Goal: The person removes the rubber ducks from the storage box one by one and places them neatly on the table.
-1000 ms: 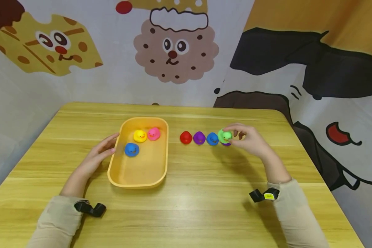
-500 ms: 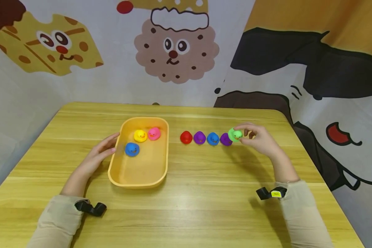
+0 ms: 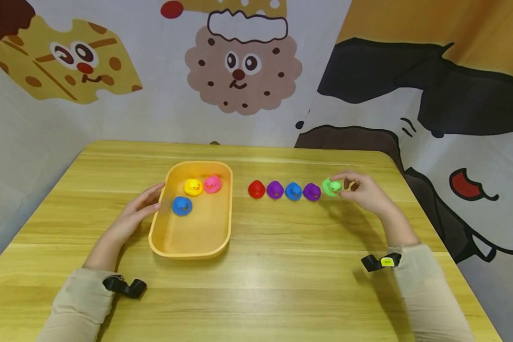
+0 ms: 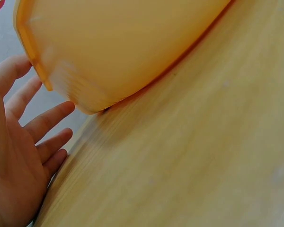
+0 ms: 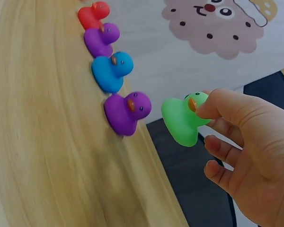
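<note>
Between thumb and fingers my right hand pinches a green rubber duck, held just right of a row of ducks. In the right wrist view the green duck hangs above the tabletop, apart from the nearest purple duck. From left to right the row has a red duck, a purple duck, a blue duck and another purple duck. My left hand touches the left side of the orange tub with its fingers extended.
Inside the tub sit a yellow duck, a pink duck and a blue duck. The wooden table ends at a back edge before a cartoon-printed curtain.
My right hand has carried the green duck to the right, from over the last purple duck to beside it. My left hand and the tub stay put.
</note>
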A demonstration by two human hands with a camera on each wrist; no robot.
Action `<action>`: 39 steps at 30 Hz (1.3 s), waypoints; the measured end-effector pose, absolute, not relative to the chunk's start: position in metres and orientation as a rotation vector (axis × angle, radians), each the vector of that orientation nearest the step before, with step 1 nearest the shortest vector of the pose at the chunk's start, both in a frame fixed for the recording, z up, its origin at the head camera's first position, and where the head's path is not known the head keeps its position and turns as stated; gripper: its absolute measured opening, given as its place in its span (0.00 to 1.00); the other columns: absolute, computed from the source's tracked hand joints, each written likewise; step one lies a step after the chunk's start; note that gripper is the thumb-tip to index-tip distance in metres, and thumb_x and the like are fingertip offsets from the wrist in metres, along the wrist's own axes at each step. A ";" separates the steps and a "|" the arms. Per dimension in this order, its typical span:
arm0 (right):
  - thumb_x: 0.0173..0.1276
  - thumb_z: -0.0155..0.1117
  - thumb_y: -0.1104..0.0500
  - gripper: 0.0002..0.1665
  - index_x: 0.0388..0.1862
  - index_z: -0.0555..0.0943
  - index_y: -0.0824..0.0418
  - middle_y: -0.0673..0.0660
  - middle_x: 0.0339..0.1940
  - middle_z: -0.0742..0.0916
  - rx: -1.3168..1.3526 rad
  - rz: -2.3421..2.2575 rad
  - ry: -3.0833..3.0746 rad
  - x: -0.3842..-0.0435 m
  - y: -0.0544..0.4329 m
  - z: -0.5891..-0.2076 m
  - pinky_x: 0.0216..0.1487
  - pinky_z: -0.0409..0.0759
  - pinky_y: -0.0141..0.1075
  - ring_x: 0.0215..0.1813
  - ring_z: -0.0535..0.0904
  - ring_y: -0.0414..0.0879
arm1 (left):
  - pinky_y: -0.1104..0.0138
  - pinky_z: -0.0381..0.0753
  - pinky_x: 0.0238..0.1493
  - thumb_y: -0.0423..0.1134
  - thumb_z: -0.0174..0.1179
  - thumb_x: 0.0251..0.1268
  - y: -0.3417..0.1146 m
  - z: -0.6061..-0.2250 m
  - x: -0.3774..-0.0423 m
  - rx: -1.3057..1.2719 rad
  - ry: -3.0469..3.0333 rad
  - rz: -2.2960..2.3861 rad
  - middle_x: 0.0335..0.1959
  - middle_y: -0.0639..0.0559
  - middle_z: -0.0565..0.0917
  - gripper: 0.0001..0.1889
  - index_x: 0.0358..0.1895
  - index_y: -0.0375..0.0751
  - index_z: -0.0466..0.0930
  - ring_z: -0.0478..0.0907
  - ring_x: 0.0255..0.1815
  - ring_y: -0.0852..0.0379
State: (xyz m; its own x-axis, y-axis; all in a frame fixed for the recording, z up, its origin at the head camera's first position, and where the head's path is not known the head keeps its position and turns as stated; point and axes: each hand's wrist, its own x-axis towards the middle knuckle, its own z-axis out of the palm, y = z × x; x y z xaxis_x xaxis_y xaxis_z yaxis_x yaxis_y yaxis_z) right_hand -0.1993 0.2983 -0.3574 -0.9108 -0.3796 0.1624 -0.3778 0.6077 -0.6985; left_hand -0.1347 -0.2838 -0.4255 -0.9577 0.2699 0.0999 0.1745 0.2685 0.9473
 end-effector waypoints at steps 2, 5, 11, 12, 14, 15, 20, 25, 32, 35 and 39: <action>0.58 0.66 0.71 0.21 0.52 0.82 0.64 0.59 0.35 0.80 -0.659 -1.208 2.815 -0.201 0.300 -0.358 0.33 0.68 0.34 0.36 0.69 0.47 | 0.37 0.50 0.62 0.37 0.49 0.75 -0.284 -0.426 -0.135 0.425 2.440 1.800 0.69 0.29 0.61 0.28 0.75 0.47 0.55 0.65 0.60 0.68; 0.58 0.66 0.71 0.21 0.53 0.81 0.65 0.60 0.37 0.81 -0.662 -1.194 2.808 -0.203 0.302 -0.360 0.33 0.69 0.35 0.37 0.69 0.48 | 0.37 0.50 0.62 0.36 0.49 0.75 -0.284 -0.426 -0.134 0.427 2.443 1.800 0.68 0.28 0.61 0.28 0.75 0.46 0.55 0.65 0.60 0.68; 0.58 0.65 0.72 0.20 0.52 0.81 0.65 0.60 0.37 0.81 -0.645 -1.194 2.776 -0.208 0.305 -0.365 0.31 0.70 0.33 0.36 0.70 0.48 | 0.38 0.49 0.62 0.37 0.49 0.75 -0.284 -0.426 -0.134 0.425 2.439 1.801 0.69 0.29 0.61 0.28 0.75 0.46 0.56 0.64 0.60 0.68; 0.58 0.65 0.72 0.20 0.52 0.82 0.65 0.60 0.36 0.81 -0.647 -1.190 2.773 -0.209 0.305 -0.366 0.30 0.70 0.33 0.36 0.70 0.47 | 0.38 0.50 0.62 0.37 0.49 0.75 -0.284 -0.425 -0.134 0.423 2.439 1.801 0.69 0.29 0.61 0.28 0.75 0.47 0.55 0.64 0.60 0.68; 0.58 0.66 0.72 0.20 0.51 0.82 0.66 0.60 0.35 0.81 -0.646 -1.182 2.768 -0.211 0.306 -0.369 0.29 0.71 0.34 0.35 0.71 0.48 | 0.40 0.51 0.62 0.37 0.49 0.75 -0.284 -0.425 -0.134 0.425 2.443 1.796 0.69 0.29 0.61 0.28 0.75 0.47 0.55 0.65 0.60 0.67; 0.58 0.66 0.72 0.20 0.51 0.82 0.66 0.60 0.34 0.81 -0.641 -1.177 2.766 -0.212 0.306 -0.371 0.29 0.71 0.34 0.34 0.71 0.48 | 0.41 0.52 0.62 0.37 0.49 0.75 -0.284 -0.425 -0.134 0.424 2.445 1.794 0.69 0.30 0.61 0.28 0.75 0.47 0.55 0.65 0.60 0.67; 0.57 0.65 0.74 0.20 0.51 0.81 0.68 0.62 0.33 0.80 -0.606 -1.144 2.762 -0.210 0.301 -0.370 0.28 0.70 0.34 0.33 0.71 0.50 | 0.39 0.49 0.62 0.36 0.49 0.75 -0.283 -0.426 -0.134 0.432 2.435 1.805 0.69 0.29 0.61 0.28 0.75 0.47 0.55 0.64 0.61 0.67; 0.57 0.62 0.76 0.21 0.52 0.79 0.74 0.66 0.34 0.80 -0.576 -1.141 2.735 -0.203 0.292 -0.361 0.26 0.69 0.33 0.34 0.70 0.53 | 0.37 0.48 0.62 0.36 0.49 0.75 -0.282 -0.425 -0.133 0.429 2.431 1.814 0.69 0.29 0.61 0.28 0.75 0.47 0.55 0.64 0.60 0.67; 0.59 0.65 0.71 0.21 0.53 0.81 0.66 0.62 0.37 0.80 -0.544 -1.169 2.727 -0.217 0.309 -0.387 0.27 0.70 0.34 0.36 0.70 0.50 | 0.37 0.48 0.62 0.37 0.49 0.75 -0.283 -0.426 -0.133 0.430 2.437 1.809 0.69 0.29 0.60 0.28 0.75 0.47 0.55 0.64 0.60 0.68; 0.59 0.64 0.72 0.21 0.53 0.80 0.67 0.62 0.37 0.80 -0.547 -1.155 2.730 -0.218 0.310 -0.389 0.27 0.69 0.34 0.36 0.70 0.49 | 0.37 0.49 0.62 0.36 0.49 0.75 -0.283 -0.426 -0.133 0.432 2.437 1.810 0.69 0.29 0.60 0.28 0.75 0.47 0.55 0.64 0.61 0.68; 0.59 0.62 0.74 0.20 0.53 0.79 0.70 0.65 0.37 0.80 -0.542 -1.143 2.721 -0.212 0.304 -0.380 0.26 0.68 0.33 0.36 0.70 0.50 | 0.37 0.48 0.62 0.36 0.49 0.75 -0.282 -0.426 -0.133 0.432 2.439 1.813 0.69 0.29 0.60 0.28 0.75 0.47 0.55 0.64 0.61 0.68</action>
